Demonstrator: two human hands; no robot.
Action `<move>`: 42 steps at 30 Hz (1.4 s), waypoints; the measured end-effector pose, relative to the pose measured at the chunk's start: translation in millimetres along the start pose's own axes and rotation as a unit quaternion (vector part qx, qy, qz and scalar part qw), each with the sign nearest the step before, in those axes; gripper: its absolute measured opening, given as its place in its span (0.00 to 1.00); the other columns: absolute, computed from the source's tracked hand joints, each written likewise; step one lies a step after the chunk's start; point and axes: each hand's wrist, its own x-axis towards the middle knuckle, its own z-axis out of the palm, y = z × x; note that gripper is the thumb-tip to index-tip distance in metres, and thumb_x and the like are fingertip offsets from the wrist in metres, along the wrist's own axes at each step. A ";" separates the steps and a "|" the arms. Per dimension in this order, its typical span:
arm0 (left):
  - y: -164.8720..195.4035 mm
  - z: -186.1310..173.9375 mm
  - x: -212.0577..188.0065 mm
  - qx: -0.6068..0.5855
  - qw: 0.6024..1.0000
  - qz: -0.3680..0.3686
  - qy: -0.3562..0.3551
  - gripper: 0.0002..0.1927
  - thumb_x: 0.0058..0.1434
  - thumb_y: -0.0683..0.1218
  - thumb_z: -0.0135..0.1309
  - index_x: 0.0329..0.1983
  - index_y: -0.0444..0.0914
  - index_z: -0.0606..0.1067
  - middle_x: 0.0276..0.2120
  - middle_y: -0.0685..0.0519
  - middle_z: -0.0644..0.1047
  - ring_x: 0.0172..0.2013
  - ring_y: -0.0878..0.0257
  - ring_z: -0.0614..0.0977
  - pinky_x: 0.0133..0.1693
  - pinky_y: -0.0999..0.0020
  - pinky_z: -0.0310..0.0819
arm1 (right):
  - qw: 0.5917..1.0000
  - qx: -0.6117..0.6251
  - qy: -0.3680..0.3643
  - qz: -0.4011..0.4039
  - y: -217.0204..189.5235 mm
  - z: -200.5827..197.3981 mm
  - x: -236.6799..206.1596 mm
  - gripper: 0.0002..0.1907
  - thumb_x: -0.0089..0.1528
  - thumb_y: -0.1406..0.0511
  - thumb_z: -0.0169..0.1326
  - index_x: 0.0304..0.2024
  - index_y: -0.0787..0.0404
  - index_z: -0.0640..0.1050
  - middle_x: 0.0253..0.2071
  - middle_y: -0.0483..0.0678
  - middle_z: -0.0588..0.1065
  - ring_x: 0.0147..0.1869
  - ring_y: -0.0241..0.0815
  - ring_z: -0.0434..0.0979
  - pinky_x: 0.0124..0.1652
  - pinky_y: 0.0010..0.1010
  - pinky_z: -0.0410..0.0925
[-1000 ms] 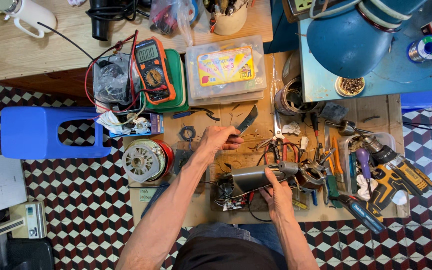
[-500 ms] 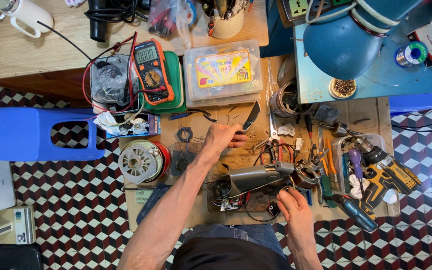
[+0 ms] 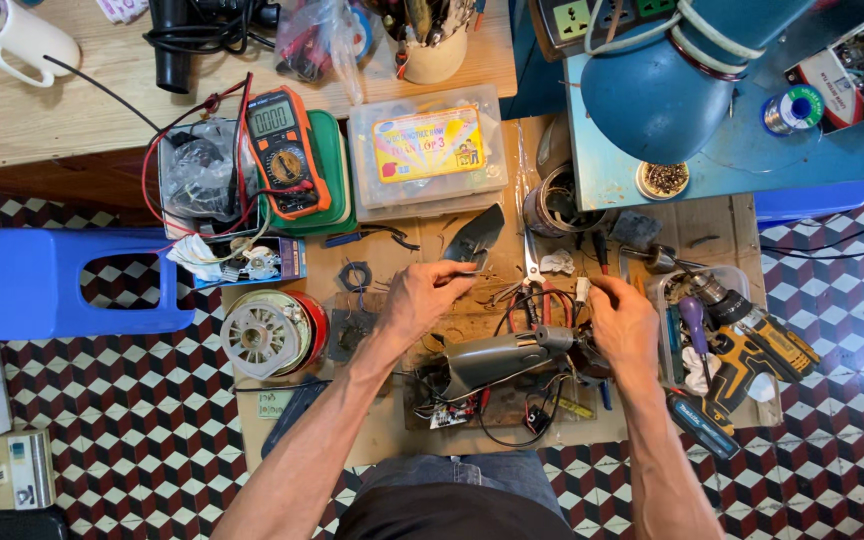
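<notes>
At nine o'clock a blue plastic stool [image 3: 47, 282] stands on the checkered floor, and just right of it, on the cluttered desk [image 3: 377, 425], lies a round motor winding with red wire [image 3: 270, 332]; at eleven o'clock an orange multimeter [image 3: 285, 150] rests on a green tray with its red leads trailing, beside a clear plastic parts box [image 3: 430, 150] at twelve. The left hand [image 3: 422, 300] sits just left of centre, fingers curled and pinching at thin wires beside a dark curved shell piece [image 3: 476, 238] lying at its twelve o'clock; whether it truly grips a wire or only touches it is too small to tell. Below and between both hands lies the grey opened appliance body [image 3: 497, 358], tilted, with red and black wires spilling out and a small circuit board at its six o'clock. The right hand [image 3: 624, 325] is half closed at the body's right end, fingertips pinching something small and pale at its upper edge. A yellow cordless drill [image 3: 752, 355] lies in a tub at three o'clock, a blue desk lamp [image 3: 667, 95] hangs at one o'clock. By the look of it, the work is at the stage of sorting the loose wiring of the open body; the next move seems to call for steady fine fingertip control, keeping the body from rolling while one lead is separated
</notes>
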 end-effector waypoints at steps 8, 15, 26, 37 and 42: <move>15.3 1.5 3.1 -0.057 0.993 0.093 0.045 0.14 0.57 0.47 0.66 0.47 0.45 0.85 0.30 0.56 0.76 0.29 0.67 0.74 0.30 0.71 0.71 | 0.969 -0.177 -0.126 -0.118 18.4 70.6 98.9 0.18 0.60 0.63 0.49 0.51 0.60 0.80 0.46 0.67 0.78 0.50 0.68 0.79 0.49 0.53 0.70; 9.3 4.2 12.6 -0.105 0.985 0.103 0.086 0.12 0.59 0.45 0.65 0.46 0.41 0.84 0.44 0.53 0.81 0.40 0.66 0.83 0.38 0.72 0.77 | 0.957 -0.238 -0.144 -0.083 32.2 107.3 119.6 0.12 0.63 0.65 0.47 0.42 0.63 0.80 0.44 0.68 0.78 0.50 0.71 0.78 0.49 0.57 0.70; 11.1 11.6 18.7 -0.098 0.988 0.085 0.087 0.13 0.62 0.44 0.61 0.49 0.39 0.82 0.40 0.49 0.85 0.37 0.69 0.86 0.38 0.74 0.78 | 0.997 0.001 -0.008 -0.072 -19.5 62.4 69.2 0.09 0.59 0.67 0.61 0.39 0.66 0.80 0.38 0.61 0.78 0.41 0.58 0.79 0.41 0.42 0.71; 12.4 18.5 4.1 -0.105 0.992 0.018 0.069 0.11 0.62 0.45 0.60 0.47 0.39 0.82 0.36 0.47 0.85 0.34 0.66 0.86 0.34 0.71 0.77 | 0.909 0.410 0.014 -0.068 -121.8 78.6 -34.8 0.11 0.65 0.68 0.59 0.48 0.67 0.75 0.45 0.43 0.72 0.46 0.31 0.75 0.46 0.21 0.71; 12.4 17.1 -7.8 -0.095 0.991 0.036 0.083 0.10 0.62 0.43 0.59 0.46 0.37 0.82 0.37 0.48 0.85 0.36 0.67 0.87 0.35 0.72 0.79 | 0.897 0.439 -0.019 0.045 -114.5 85.4 -33.2 0.10 0.65 0.67 0.59 0.44 0.65 0.75 0.37 0.42 0.76 0.40 0.28 0.75 0.40 0.19 0.69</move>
